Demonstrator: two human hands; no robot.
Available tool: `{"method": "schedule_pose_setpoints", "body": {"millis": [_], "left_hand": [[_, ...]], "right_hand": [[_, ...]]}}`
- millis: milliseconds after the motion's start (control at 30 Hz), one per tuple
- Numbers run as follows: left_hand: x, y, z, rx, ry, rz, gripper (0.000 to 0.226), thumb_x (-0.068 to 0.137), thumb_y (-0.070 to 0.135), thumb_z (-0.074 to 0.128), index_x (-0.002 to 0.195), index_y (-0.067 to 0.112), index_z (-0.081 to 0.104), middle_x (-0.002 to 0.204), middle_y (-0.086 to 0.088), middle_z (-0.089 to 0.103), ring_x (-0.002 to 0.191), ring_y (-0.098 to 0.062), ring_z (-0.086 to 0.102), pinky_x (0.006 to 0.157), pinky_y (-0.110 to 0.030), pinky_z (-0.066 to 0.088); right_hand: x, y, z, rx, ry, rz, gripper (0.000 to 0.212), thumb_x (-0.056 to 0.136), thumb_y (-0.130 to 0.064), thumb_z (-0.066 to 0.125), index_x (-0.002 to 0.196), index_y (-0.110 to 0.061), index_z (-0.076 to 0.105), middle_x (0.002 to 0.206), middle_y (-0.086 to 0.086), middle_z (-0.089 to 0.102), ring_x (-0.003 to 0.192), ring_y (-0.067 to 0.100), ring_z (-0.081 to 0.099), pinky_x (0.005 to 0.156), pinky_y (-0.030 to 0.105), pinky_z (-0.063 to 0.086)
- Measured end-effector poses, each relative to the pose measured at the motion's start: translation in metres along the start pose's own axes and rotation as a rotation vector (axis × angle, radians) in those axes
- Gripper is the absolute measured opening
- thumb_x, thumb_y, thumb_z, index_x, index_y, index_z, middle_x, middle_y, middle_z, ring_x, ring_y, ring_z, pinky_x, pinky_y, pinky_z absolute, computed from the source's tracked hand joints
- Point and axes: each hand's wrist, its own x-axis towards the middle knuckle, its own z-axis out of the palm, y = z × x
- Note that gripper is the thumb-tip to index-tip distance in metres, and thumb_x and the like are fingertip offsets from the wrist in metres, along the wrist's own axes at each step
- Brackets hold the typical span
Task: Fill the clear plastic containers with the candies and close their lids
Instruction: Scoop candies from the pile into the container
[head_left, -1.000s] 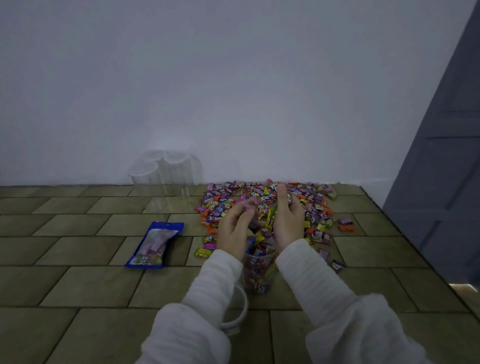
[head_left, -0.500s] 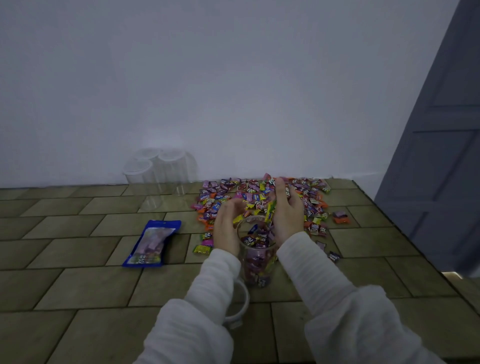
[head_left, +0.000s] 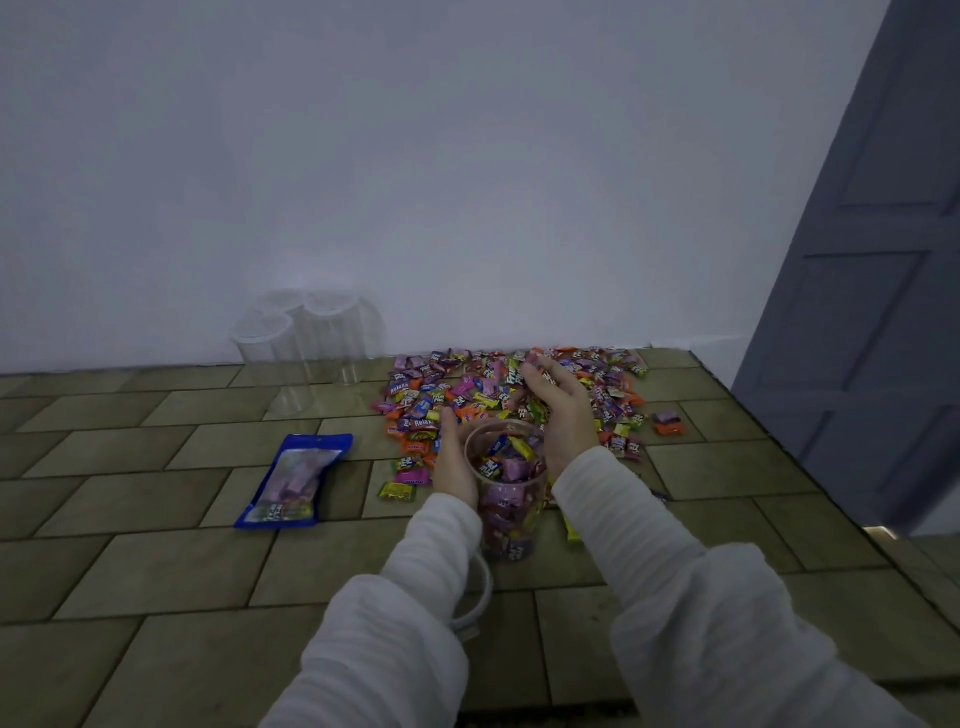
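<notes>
Clear plastic container (head_left: 506, 499), upright and part-filled, stands between both hands on the tiled floor. Loose wrapped candies (head_left: 514, 395) lie at twelve o'clock; the right hand (head_left: 563, 410), fingers relaxed, reaches nearest. The left hand (head_left: 454, 460) rests open against the container.

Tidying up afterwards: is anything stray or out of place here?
Two candies lie apart, right of the pile. A blue pouch lies flat left of the jar. Nothing looks damaged.

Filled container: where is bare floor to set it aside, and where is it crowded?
Bare tiles lie left of the blue pouch and right of the right hand. Crowded: the candy pile behind the container, the empty containers by the wall.
</notes>
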Motion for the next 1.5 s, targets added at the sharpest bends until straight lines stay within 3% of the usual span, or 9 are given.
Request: {"method": "schedule_pose_setpoints", "body": {"millis": [67, 200, 333, 533, 700, 867, 1100, 1267, 1500], "left_hand": [[0.001, 0.0, 0.001, -0.019, 0.02, -0.015, 0.074, 0.09, 0.069, 0.026, 0.095, 0.013, 0.074, 0.099, -0.006, 0.073, 0.101, -0.024, 0.064, 0.092, -0.04, 0.047], [0.004, -0.005, 0.0, -0.043, 0.001, 0.0, 0.073, 0.085, 0.074, 0.03, 0.089, 0.019, 0.077, 0.102, -0.01, 0.072, 0.106, -0.031, 0.063, 0.103, -0.052, 0.041], [0.0, 0.0, 0.002, -0.061, 0.014, -0.03, 0.07, 0.091, 0.067, 0.032, 0.095, 0.011, 0.074, 0.101, -0.016, 0.071, 0.102, -0.036, 0.064, 0.097, -0.051, 0.047], [-0.001, 0.001, 0.001, -0.03, 0.02, -0.006, 0.061, 0.095, 0.059, 0.03, 0.088, 0.015, 0.071, 0.092, -0.009, 0.073, 0.095, -0.029, 0.065, 0.092, -0.043, 0.05], [0.003, -0.002, 0.0, -0.054, 0.017, -0.008, 0.064, 0.093, 0.063, 0.033, 0.094, 0.013, 0.073, 0.099, -0.013, 0.073, 0.101, -0.031, 0.065, 0.1, -0.05, 0.046], [0.002, -0.003, -0.001, -0.035, 0.027, 0.013, 0.06, 0.094, 0.06, 0.032, 0.087, 0.017, 0.074, 0.092, -0.008, 0.074, 0.097, -0.026, 0.066, 0.098, -0.046, 0.047], [-0.004, 0.005, 0.0, -0.046, 0.0, -0.015, 0.055, 0.098, 0.051, 0.031, 0.08, 0.017, 0.07, 0.079, -0.002, 0.071, 0.087, -0.022, 0.064, 0.085, -0.035, 0.048], [-0.002, 0.004, 0.0, -0.041, 0.001, -0.013, 0.058, 0.097, 0.054, 0.033, 0.072, 0.02, 0.073, 0.078, -0.002, 0.074, 0.088, -0.023, 0.064, 0.093, -0.042, 0.048], [-0.004, 0.009, -0.001, -0.001, -0.017, -0.05, 0.054, 0.097, 0.051, 0.035, 0.08, 0.017, 0.072, 0.086, -0.005, 0.072, 0.091, -0.023, 0.064, 0.078, -0.032, 0.048]], "right_hand": [[0.0, 0.0, -0.001, 0.006, -0.009, 0.021, 0.053, 0.056, -0.047, 0.079, 0.1, -0.021, 0.067, 0.12, 0.013, 0.055, 0.111, 0.031, 0.053, 0.101, 0.054, 0.041], [0.004, -0.002, -0.006, -0.042, -0.085, 0.01, 0.026, 0.062, -0.027, 0.075, 0.086, -0.021, 0.066, 0.113, 0.008, 0.06, 0.107, 0.027, 0.057, 0.082, 0.044, 0.047], [0.003, -0.008, -0.009, -0.244, -0.276, -0.102, 0.023, 0.054, -0.02, 0.068, 0.075, -0.013, 0.064, 0.081, 0.001, 0.059, 0.082, 0.02, 0.057, 0.073, 0.034, 0.044], [-0.006, -0.011, -0.01, -0.297, -0.501, -0.267, 0.031, 0.058, 0.004, 0.055, 0.087, -0.007, 0.061, 0.083, 0.005, 0.059, 0.081, 0.017, 0.058, 0.07, 0.027, 0.051], [-0.012, -0.014, -0.013, -0.443, -0.581, -0.269, 0.042, 0.074, 0.007, 0.054, 0.104, -0.019, 0.064, 0.104, 0.003, 0.069, 0.107, 0.023, 0.064, 0.091, 0.044, 0.052], [-0.021, -0.031, -0.015, -1.021, -0.552, -0.436, 0.028, 0.087, -0.014, 0.065, 0.114, -0.021, 0.068, 0.107, -0.009, 0.065, 0.101, 0.004, 0.058, 0.085, 0.021, 0.044], [-0.025, -0.041, 0.013, -1.662, -0.767, -0.131, 0.039, 0.092, -0.016, 0.058, 0.132, -0.014, 0.057, 0.129, 0.006, 0.06, 0.117, 0.023, 0.055, 0.102, 0.034, 0.043], [-0.021, -0.038, 0.022, -1.773, -0.755, -0.047, 0.034, 0.094, -0.02, 0.056, 0.126, -0.009, 0.061, 0.122, 0.008, 0.063, 0.111, 0.025, 0.058, 0.095, 0.029, 0.043], [-0.016, -0.042, 0.019, -1.668, -0.791, -0.086, 0.03, 0.089, -0.015, 0.062, 0.118, -0.011, 0.068, 0.115, 0.006, 0.068, 0.103, 0.022, 0.061, 0.093, 0.027, 0.046]]}}
